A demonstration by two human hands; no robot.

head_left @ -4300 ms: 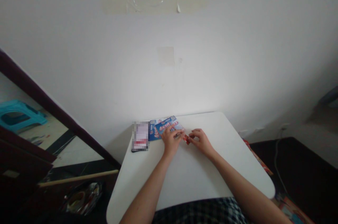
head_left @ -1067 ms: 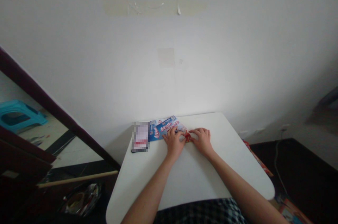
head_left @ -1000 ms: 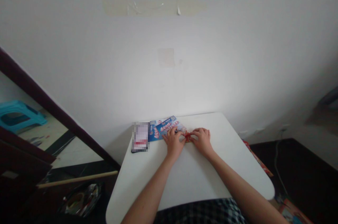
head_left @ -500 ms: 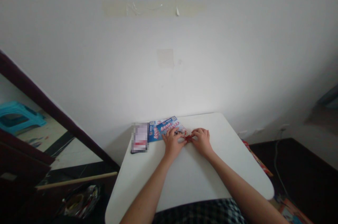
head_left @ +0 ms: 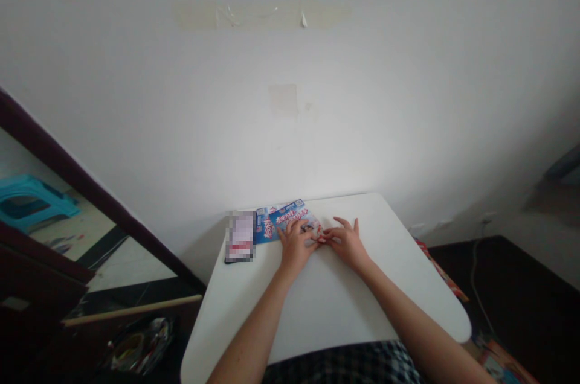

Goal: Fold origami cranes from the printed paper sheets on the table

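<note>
A blue printed leaflet [head_left: 287, 215] with red and white lettering lies at the far side of the white table [head_left: 330, 311], overlapping a second blue leaflet [head_left: 261, 233]. My left hand [head_left: 296, 245] rests over its lower edge, thumb and index finger closed on the red and white corner. From the other side, my right hand [head_left: 348, 245] pinches that corner between thumb and index finger, its other fingers raised and spread. The fingertips partly cover the corner, so its exact shape is hard to make out.
A phone-like slab [head_left: 240, 236] with a blurred-out face lies at the table's left edge. The white wall [head_left: 285, 154] stands right behind the table. On the floor at left are a wooden stick [head_left: 131, 310] and a dark bag [head_left: 140, 345]; a cable [head_left: 473, 275] hangs at right.
My right hand's outer fingers have lifted and spread apart. The pinched corner shows more white now, where it looked mostly red before. My left hand has barely moved.
</note>
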